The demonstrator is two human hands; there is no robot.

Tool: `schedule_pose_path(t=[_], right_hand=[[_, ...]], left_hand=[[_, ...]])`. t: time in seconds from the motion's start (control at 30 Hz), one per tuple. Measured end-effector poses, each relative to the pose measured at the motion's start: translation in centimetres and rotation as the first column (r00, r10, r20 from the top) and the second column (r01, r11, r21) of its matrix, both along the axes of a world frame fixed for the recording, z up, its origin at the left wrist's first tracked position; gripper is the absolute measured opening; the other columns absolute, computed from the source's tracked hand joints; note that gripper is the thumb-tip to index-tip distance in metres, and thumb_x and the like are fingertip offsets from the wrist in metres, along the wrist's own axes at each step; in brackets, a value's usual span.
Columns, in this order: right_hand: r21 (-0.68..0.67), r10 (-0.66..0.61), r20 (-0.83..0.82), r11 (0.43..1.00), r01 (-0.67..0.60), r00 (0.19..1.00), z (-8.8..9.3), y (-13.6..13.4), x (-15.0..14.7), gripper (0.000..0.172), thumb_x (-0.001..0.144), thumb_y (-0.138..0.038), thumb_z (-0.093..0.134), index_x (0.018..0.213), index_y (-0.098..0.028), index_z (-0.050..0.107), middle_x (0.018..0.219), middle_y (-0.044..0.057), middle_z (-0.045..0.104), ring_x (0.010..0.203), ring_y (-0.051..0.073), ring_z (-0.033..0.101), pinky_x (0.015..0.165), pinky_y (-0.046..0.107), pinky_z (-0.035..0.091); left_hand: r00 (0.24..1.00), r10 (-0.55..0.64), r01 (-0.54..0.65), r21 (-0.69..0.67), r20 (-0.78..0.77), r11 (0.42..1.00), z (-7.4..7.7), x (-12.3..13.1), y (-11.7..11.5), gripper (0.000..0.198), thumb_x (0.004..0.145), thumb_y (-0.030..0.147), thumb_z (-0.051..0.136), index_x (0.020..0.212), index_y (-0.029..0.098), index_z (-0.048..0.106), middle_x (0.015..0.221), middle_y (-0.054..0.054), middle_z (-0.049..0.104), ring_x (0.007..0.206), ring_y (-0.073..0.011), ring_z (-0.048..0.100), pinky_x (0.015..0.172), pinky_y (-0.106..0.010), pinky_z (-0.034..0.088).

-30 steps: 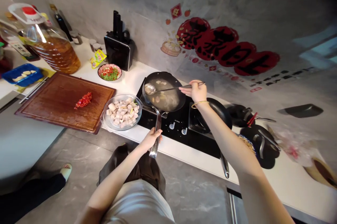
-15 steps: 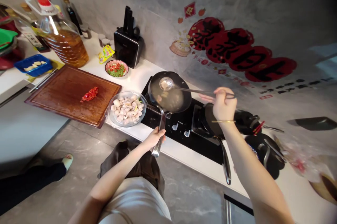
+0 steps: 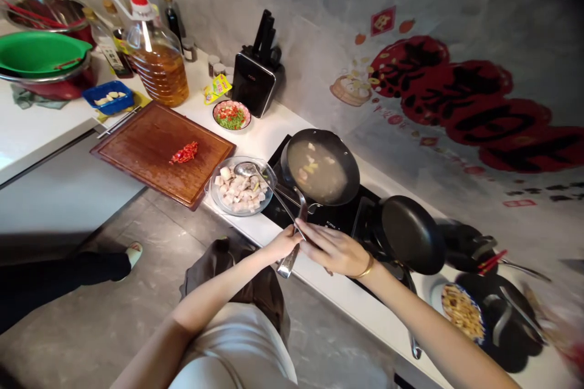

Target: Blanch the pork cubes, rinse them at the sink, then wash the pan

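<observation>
My left hand (image 3: 285, 244) grips the metal handle of a dark wok (image 3: 347, 161) on the stove. Cloudy liquid with a few pale pieces fills its bottom. In my right hand (image 3: 335, 249) is the long handle of a slotted spoon (image 3: 246, 169), with the fingers closed around it. The spoon's head rests over pale diced meat (image 3: 241, 194) in a glass bowl (image 3: 222, 211) left of the wok. My right hand crosses close beside my left and partly covers it.
Left of the bowl lies a wooden cutting board (image 3: 137, 151) with chopped red chili (image 3: 184, 153). Behind are a chopped-pepper bowl (image 3: 232, 115), a knife block (image 3: 255, 84) and an oil jug (image 3: 159, 72). A frying pan (image 3: 413, 234) sits on the right burner. Another person's foot (image 3: 134, 254) shows at left.
My right hand has swung left and down from above the right burner. The slotted spoon has moved out of the wok to the glass bowl. My left hand stays on the handle.
</observation>
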State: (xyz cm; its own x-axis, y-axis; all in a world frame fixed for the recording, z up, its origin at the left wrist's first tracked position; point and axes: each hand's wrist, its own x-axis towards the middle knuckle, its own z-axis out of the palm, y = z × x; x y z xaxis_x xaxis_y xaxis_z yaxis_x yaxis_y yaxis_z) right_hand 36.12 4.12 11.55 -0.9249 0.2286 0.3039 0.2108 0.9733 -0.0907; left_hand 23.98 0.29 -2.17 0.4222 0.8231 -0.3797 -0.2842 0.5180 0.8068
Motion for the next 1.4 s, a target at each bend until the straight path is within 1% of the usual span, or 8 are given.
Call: schedule_pose_path(t=[0.13, 0.3, 0.6, 0.73, 0.9, 1.0, 1.2, 1.4], right_hand=[[-0.047, -0.012, -0.052, 0.999, 0.009, 0.999, -0.7, 0.1, 0.6, 0.027, 0.088, -0.01, 0.056, 0.113, -0.017, 0.061, 0.131, 0.014, 0.058, 0.114, 0.025, 0.061, 0.092, 0.037, 0.058], [-0.277, -0.389, -0.312, 0.91, 0.309, 0.867, 0.4, 0.9, 2.9, 0.033, 0.093, -0.008, 0.04, 0.12, -0.02, 0.054, 0.119, 0.012, 0.067, 0.117, 0.023, 0.06, 0.092, 0.04, 0.057], [-0.008, -0.684, -0.133, 0.724, 0.69, 0.717, -0.1, 6.9, 8.6, 0.021, 0.095, -0.02, 0.041, 0.107, -0.021, 0.058, 0.109, 0.009, 0.071, 0.103, 0.022, 0.068, 0.085, 0.034, 0.059], [-0.003, -0.752, -0.046, 0.658, 0.753, 0.658, -1.6, 8.7, 9.5, 0.023, 0.097, -0.025, 0.036, 0.109, -0.021, 0.056, 0.104, 0.008, 0.072, 0.094, 0.02, 0.071, 0.08, 0.033, 0.06], [0.073, -0.795, 0.072, 0.606, 0.792, 0.602, -2.6, 9.9, 8.2, 0.027, 0.096, -0.027, 0.033, 0.108, -0.02, 0.057, 0.105, 0.01, 0.071, 0.089, 0.024, 0.071, 0.073, 0.035, 0.059], [0.045, -0.825, 0.082, 0.564, 0.825, 0.559, -2.7, 11.2, 6.8, 0.028, 0.096, -0.026, 0.032, 0.109, -0.019, 0.056, 0.104, 0.01, 0.071, 0.084, 0.025, 0.071, 0.07, 0.035, 0.057], [-0.108, -0.791, 0.082, 0.597, 0.795, 0.606, -0.9, 14.1, 4.5, 0.025, 0.095, -0.027, 0.033, 0.105, -0.021, 0.055, 0.093, 0.009, 0.072, 0.084, 0.023, 0.07, 0.076, 0.033, 0.053], [-0.191, -0.679, 0.18, 0.685, 0.703, 0.711, 3.0, 15.1, 4.0, 0.022, 0.096, -0.029, 0.037, 0.1, -0.02, 0.056, 0.089, 0.007, 0.071, 0.083, 0.021, 0.071, 0.072, 0.028, 0.051]], left_hand=[[1.0, 0.013, -0.014, -0.069, -0.014, 0.998, 0.0, 0.2, 0.1, 0.024, 0.087, 0.035, 0.055, 0.099, 0.014, 0.053, 0.068, 0.001, 0.06, 0.061, -0.0125, 0.055, 0.066, -0.028, 0.044], [1.0, 0.01, -0.008, -0.188, 0.006, 0.982, 0.6, -0.2, -0.2, 0.022, 0.089, 0.038, 0.056, 0.094, 0.016, 0.054, 0.063, 0.002, 0.059, 0.054, -0.0099, 0.053, 0.056, -0.023, 0.042], [0.992, 0.125, -0.124, -0.143, -0.002, 0.982, 5.0, -3.4, -1.7, 0.03, 0.095, 0.033, 0.048, 0.119, 0.017, 0.056, 0.12, -0.01, 0.058, 0.102, -0.0185, 0.06, 0.086, -0.04, 0.051], [0.969, 0.244, -0.247, -0.102, -0.039, 0.964, 5.0, -15.7, -1.0, 0.039, 0.1, 0.036, 0.021, 0.104, 0.032, 0.059, 0.085, 0.004, 0.066, 0.093, -0.0097, 0.066, 0.075, -0.026, 0.05], [0.825, 0.515, -0.511, 0.083, -0.232, 0.856, -0.4, -37.4, 2.3, 0.031, 0.096, 0.033, 0.033, 0.073, 0.028, 0.054, 0.047, 0.01, 0.05, 0.065, -0.0055, 0.067, 0.063, -0.017, 0.049], [0.8, 0.434, -0.425, 0.12, -0.415, 0.897, -2.2, -42.0, 3.4, 0.029, 0.095, 0.029, 0.039, 0.067, 0.027, 0.046, 0.045, 0.012, 0.047, 0.056, -0.0068, 0.064, 0.057, -0.018, 0.048], [0.866, 0.32, -0.342, 0.01, -0.385, 0.94, 3.0, -34.4, 3.3, 0.03, 0.093, 0.041, 0.047, 0.068, 0.026, 0.04, 0.043, 0.011, 0.044, 0.057, -0.0111, 0.063, 0.057, -0.022, 0.047], [0.985, 0.111, -0.128, -0.129, -0.13, 0.983, 5.1, -7.8, 0.3, 0.025, 0.085, 0.047, 0.058, 0.078, 0.026, 0.046, 0.051, 0.007, 0.055, 0.063, -0.0163, 0.063, 0.058, -0.026, 0.043]])
